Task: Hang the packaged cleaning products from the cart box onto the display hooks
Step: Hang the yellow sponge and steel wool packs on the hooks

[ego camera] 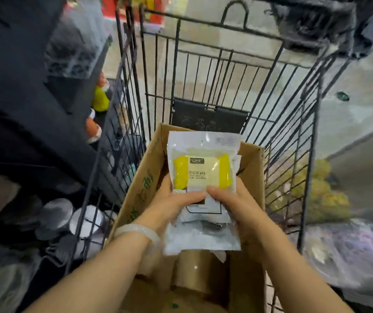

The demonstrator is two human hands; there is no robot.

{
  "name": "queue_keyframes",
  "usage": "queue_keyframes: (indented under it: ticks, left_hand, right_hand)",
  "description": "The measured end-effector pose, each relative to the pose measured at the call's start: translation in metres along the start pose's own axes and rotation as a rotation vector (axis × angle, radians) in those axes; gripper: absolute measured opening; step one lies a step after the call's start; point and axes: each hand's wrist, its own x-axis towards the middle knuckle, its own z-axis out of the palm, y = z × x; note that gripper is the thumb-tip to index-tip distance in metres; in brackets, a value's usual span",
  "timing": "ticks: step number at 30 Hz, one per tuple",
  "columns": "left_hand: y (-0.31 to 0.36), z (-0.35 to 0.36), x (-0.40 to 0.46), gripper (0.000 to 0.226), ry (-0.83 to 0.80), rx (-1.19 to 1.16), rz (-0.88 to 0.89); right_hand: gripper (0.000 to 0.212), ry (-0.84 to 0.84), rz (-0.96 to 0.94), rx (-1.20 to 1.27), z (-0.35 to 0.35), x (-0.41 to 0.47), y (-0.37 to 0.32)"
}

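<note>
I hold a small stack of clear plastic packages (203, 168) above the open cardboard box (145, 175) in the black wire cart (203, 57). The top package shows a pale sponge with yellow ends. My left hand (176, 199) grips the stack's lower left side, thumb on the front. On the lower right side my right hand (233, 199) grips it the same way. Another clear package (203, 236) hangs lower in the stack, between my wrists. No display hooks can be made out in this blurred view.
Dark shelving (23, 109) with round metal items (86, 220) stands left of the cart. Yellow packaged goods (316, 195) lie to the right beyond the cart's wire side. A grey floor (350, 86) stretches ahead.
</note>
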Motion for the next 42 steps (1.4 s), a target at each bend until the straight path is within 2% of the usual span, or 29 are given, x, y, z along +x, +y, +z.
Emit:
queue_keyframes:
  ticks: [2,6,9,11,17,20,24,30,35,37,39,42]
  left_hand:
    - [0.021,0.008,-0.024,0.078,0.004,0.030,0.065]
    - [0.055,0.024,-0.085,0.068,0.056,0.041,0.241]
    - [0.071,0.035,-0.146,0.069,0.106,0.083,0.358]
    - [0.077,0.045,-0.193,0.069,0.184,0.079,0.466]
    - [0.081,0.062,-0.350,0.084,0.406,0.133,0.700]
    - [0.080,0.061,-0.430,0.083,0.539,0.118,0.789]
    - [0.076,0.054,-0.533,0.082,0.729,0.135,0.873]
    - [0.056,0.050,-0.681,0.086,1.011,0.141,0.945]
    - [0.032,0.058,-0.789,0.069,1.222,0.164,1.001]
    - [0.024,0.066,-0.826,0.067,1.282,0.166,1.024]
    - [0.015,0.072,-0.860,0.070,1.349,0.133,1.033]
    - [0.007,0.080,-0.908,0.073,1.420,0.145,1.059]
  right_hand:
    - [0.064,-0.038,-0.071,-0.014,0.002,-0.022,-0.025]
    - [0.066,-0.123,-0.193,-0.006,0.011,-0.074,-0.067]
    - [0.074,-0.223,-0.301,-0.018,0.020,-0.124,-0.093]
    - [0.081,-0.280,-0.373,-0.002,0.029,-0.164,-0.106]
    - [0.073,-0.479,-0.542,-0.036,0.064,-0.286,-0.123]
    - [0.079,-0.615,-0.620,-0.056,0.096,-0.345,-0.132]
    - [0.083,-0.801,-0.720,-0.073,0.148,-0.423,-0.141]
    - [0.063,-1.091,-0.768,-0.046,0.224,-0.535,-0.135]
    - [0.054,-1.281,-0.812,-0.038,0.273,-0.626,-0.118]
    - [0.060,-1.346,-0.841,-0.048,0.286,-0.661,-0.112]
    - [0.075,-1.392,-0.856,-0.046,0.296,-0.695,-0.106]
    - [0.091,-1.400,-0.861,-0.005,0.311,-0.743,-0.097]
